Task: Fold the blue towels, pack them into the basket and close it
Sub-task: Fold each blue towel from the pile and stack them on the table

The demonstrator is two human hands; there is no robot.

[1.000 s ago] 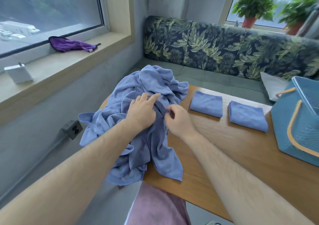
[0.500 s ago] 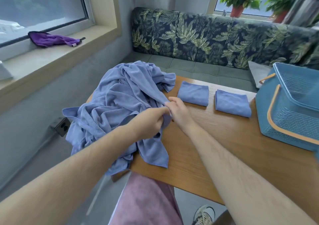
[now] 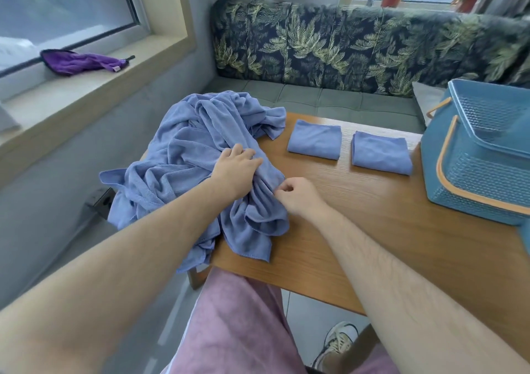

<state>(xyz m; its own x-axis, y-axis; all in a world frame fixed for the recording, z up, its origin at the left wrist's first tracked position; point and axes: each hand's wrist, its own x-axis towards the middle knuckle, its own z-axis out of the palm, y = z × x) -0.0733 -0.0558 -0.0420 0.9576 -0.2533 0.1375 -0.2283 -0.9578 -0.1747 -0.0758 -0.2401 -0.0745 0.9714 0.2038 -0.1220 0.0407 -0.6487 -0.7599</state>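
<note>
Hands: left (image 3: 236, 170) presses, right (image 3: 296, 196) pinches towels (image 3: 183, 150).

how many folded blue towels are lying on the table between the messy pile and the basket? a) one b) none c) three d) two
d: between the unfolded pile and the basket, just a first folded towel and a second folded towel lie side by side on the table.
</note>
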